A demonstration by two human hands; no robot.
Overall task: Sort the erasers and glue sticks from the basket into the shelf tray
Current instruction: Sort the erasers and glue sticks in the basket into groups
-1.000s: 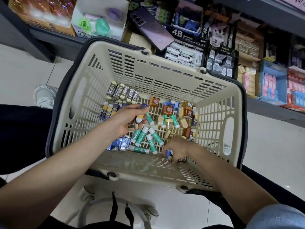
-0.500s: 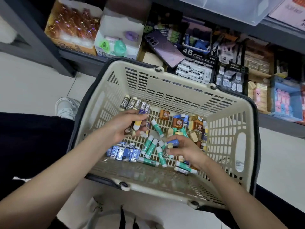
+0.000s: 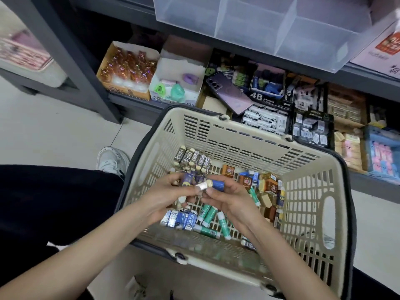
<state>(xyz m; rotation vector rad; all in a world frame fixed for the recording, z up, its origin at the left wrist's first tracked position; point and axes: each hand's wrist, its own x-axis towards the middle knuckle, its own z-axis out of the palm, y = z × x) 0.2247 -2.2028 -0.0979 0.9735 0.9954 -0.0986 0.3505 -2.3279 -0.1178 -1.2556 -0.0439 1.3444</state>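
Head view: right hand pinches 1 blue glue stick, lying level, pale end toward the left hand, which grips several pieces. Both hover over the basket; the clear shelf tray sits ahead, above.

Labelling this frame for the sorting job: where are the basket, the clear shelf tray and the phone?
basket (image 3: 216, 254): head view, on its near wall.
clear shelf tray (image 3: 186, 16): head view, on its left end.
phone (image 3: 229, 93): head view, on the middle of its back.
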